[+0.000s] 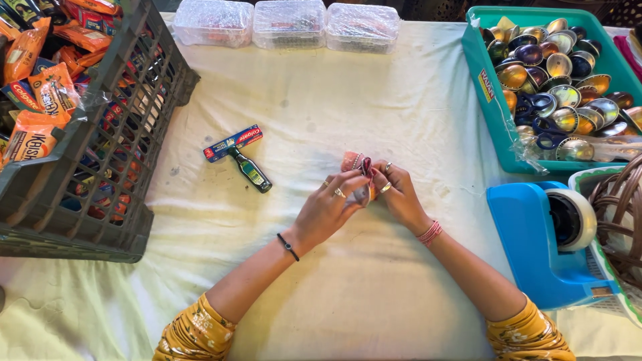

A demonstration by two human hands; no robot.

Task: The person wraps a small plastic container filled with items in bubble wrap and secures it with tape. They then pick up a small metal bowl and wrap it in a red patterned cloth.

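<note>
**Both hands pinched on a small pink packet at mid-desk**

You are looking down on a desk (374, 87) covered by a pale, cream-yellow cloth, creased and marked with faint grey stains. Your left hand (329, 207) and right hand (400, 195) meet near the middle of it, and each grip is closed on the same small pink packet (356, 167), fingertips pinching it from either side just above the cloth. Part of the packet is hidden by your fingers, so its exact shape cannot be told. Rings show on both hands; a dark band sits on your left wrist and pink-red threads on your right.

To the left of your hands, well apart from them, a narrow blue-and-red box (233, 143) lies on the cloth with a small dark green bottle (251, 171) touching its lower edge. Further left, a dark grey slatted crate (100, 174) holds orange and red packets.

Along the far edge stand three clear lidded plastic tubs (287, 23) in a row. At the upper right, a teal tray (488, 93) is filled with shiny metallic bowls. Below it, near your right forearm, sits a blue tape dispenser (535, 241) with a white roll, and a brown wicker basket (618, 214) is just beside it at the frame's edge.
</note>
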